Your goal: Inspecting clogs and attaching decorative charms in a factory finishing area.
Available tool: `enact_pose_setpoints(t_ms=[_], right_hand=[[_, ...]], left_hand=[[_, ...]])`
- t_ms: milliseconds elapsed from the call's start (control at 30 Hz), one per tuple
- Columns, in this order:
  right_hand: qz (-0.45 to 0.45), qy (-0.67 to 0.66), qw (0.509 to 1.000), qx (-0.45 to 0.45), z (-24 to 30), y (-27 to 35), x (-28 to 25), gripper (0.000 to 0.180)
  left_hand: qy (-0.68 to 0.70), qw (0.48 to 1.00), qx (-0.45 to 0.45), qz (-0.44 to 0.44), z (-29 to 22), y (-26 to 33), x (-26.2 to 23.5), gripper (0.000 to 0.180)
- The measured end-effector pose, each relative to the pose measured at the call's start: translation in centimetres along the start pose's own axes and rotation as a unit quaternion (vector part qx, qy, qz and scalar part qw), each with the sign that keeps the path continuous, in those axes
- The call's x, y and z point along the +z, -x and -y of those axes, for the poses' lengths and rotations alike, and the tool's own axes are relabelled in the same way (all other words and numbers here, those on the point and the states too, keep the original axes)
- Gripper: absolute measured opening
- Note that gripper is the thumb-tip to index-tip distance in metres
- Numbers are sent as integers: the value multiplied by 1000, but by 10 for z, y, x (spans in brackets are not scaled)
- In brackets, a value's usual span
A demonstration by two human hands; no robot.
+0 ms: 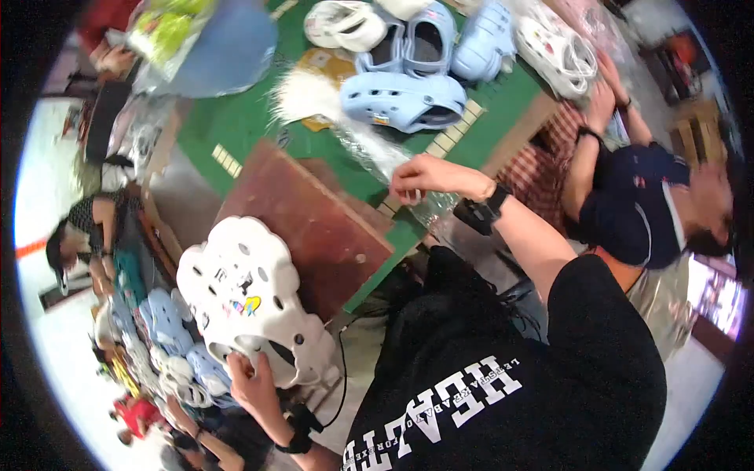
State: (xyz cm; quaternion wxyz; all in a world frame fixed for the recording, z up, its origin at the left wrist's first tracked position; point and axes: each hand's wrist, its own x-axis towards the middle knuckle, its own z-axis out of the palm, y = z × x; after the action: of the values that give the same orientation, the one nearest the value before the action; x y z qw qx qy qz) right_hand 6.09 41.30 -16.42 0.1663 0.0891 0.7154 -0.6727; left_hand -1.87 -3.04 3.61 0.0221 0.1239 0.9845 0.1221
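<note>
A large white clog (pixel 243 263) with holes and colourful charms stands at the left, beside a reddish-brown board (pixel 310 228). At the rim of its opening my left hand (pixel 255 388) has its fingers curled and closed on the clog. My right hand (pixel 440 179) is at the near edge of the green table (pixel 259 169), fingers pinched together over clear plastic wrap (pixel 377 153). A small pale bit shows at its fingertips, too small to name. Beyond it lies a light blue clog (pixel 400 100) on its side.
More blue and white clogs (pixel 428 35) lie at the far side of the table, near a white fluffy piece (pixel 302 96). A co-worker (pixel 636 196) sits at the right, hands near white clogs (pixel 554 47). Another person (pixel 94 228) works at the left beside piled clogs (pixel 165 322).
</note>
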Motion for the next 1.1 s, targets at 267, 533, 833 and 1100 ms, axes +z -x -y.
enact_pose_setpoints(t_ms=[267, 533, 833, 1100], right_hand=[[-33, -220, 941, 255, -209, 165, 62, 24], [-328, 91, 866, 365, -501, 73, 149, 25], [-518, -130, 825, 185, -630, -86, 141, 56], [-558, -52, 772, 300, -700, -93, 132, 69]], left_hand=[[87, 967, 11, 240, 195, -125, 24, 48], [18, 951, 126, 282, 157, -209, 190, 47], [-70, 960, 172, 208, 141, -254, 244, 45], [-91, 960, 216, 156, 115, -279, 263, 44]])
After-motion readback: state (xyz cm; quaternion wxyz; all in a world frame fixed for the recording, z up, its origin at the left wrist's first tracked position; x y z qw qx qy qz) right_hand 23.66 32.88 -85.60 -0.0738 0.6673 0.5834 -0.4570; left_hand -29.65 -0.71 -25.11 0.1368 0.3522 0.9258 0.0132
